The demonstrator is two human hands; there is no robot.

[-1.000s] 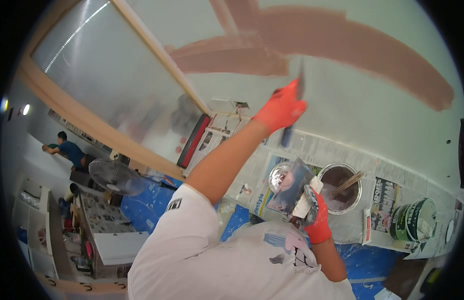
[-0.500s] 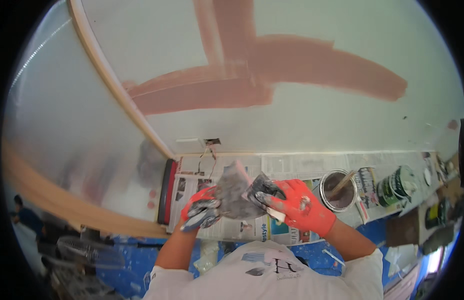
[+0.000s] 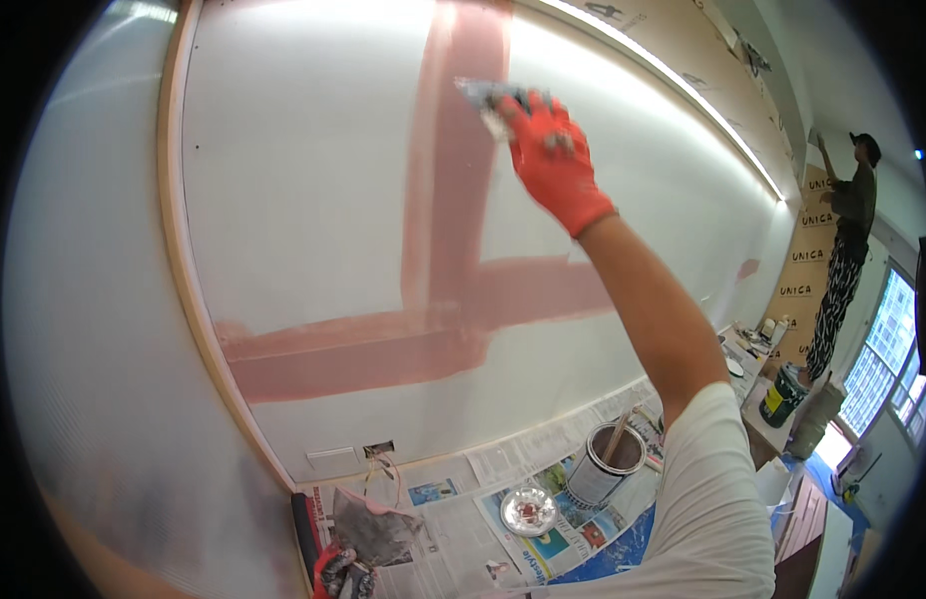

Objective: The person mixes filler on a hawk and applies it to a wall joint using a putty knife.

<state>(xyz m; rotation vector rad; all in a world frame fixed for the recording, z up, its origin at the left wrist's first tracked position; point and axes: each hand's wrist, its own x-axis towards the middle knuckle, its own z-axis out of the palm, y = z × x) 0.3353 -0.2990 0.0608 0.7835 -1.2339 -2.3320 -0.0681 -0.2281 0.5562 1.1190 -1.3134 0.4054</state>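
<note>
Your right hand (image 3: 553, 160), in a red glove, is raised high with its fingers closed around a flat scraper (image 3: 473, 92). That scraper lies over the upright pinkish-brown band (image 3: 458, 190) on the pale wall (image 3: 303, 200); whether its edge touches the surface, you cannot tell from this angle. Low on the left, your left hand (image 3: 341, 576), partly cut off by the lower rim, grips a broad grey plate (image 3: 368, 529) with pink smeared along its upper edge. You have newspaper (image 3: 448, 544) spread below the wall, and on it stands an open metal can (image 3: 593, 489) with a wooden stick (image 3: 617, 434) leaning inside. Just beside the can, to its left, lies a round silvery lid (image 3: 529, 511). Well apart, at far right, another person (image 3: 854, 210) stands with an arm raised.
</note>
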